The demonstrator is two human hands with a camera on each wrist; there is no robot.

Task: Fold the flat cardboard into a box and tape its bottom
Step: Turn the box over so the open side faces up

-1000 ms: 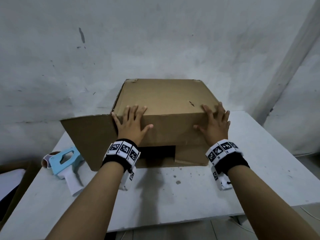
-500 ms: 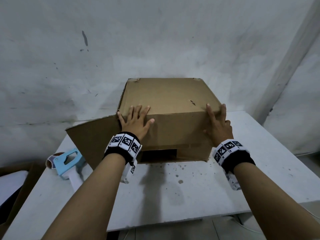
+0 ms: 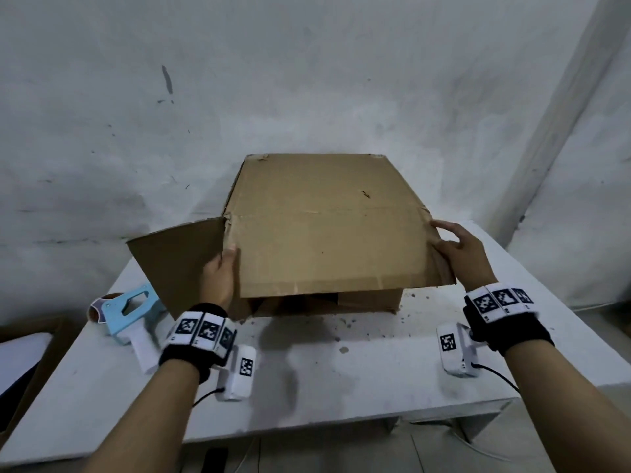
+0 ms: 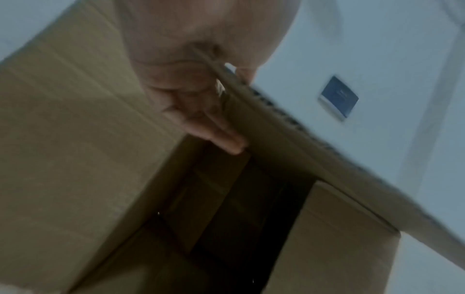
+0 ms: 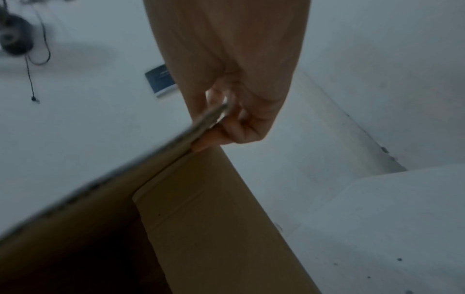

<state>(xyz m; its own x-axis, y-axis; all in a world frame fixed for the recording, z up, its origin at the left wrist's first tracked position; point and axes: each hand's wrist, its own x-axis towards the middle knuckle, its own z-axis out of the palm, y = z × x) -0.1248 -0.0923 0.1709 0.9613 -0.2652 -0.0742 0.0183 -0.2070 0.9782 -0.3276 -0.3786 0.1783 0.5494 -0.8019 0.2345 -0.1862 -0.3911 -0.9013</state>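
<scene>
One cardboard box [image 3: 321, 213] is seen on one white table [image 3: 341, 377], in front of a stained wall [image 3: 307, 80], and one blue and white tape dispenser [image 3: 131, 314] lies on the table to the left of it, near the left forearm. Two hands are counted, each with a black wristband carrying square printed markers. The box is brown and lies on its side, with the open end turned toward the person. One large flap [image 3: 334, 254] is lifted outward over the opening, one side flap [image 3: 170, 264] is spread out to the left, and one folded flap [image 5: 208, 218] is seen at the lower right of the opening, where the inside is dark. Small tears are visible at the corners of the large flap, and a short dark mark is seen on the top face. The left edge of the large flap is gripped by the left hand [image 3: 222, 271], with the thumb on the outer face and the fingers [image 4: 214, 131] underneath it. The right edge is pinched by the right hand [image 3: 461, 254], with the fingers curled around the cardboard edge in the right wrist view.
</scene>
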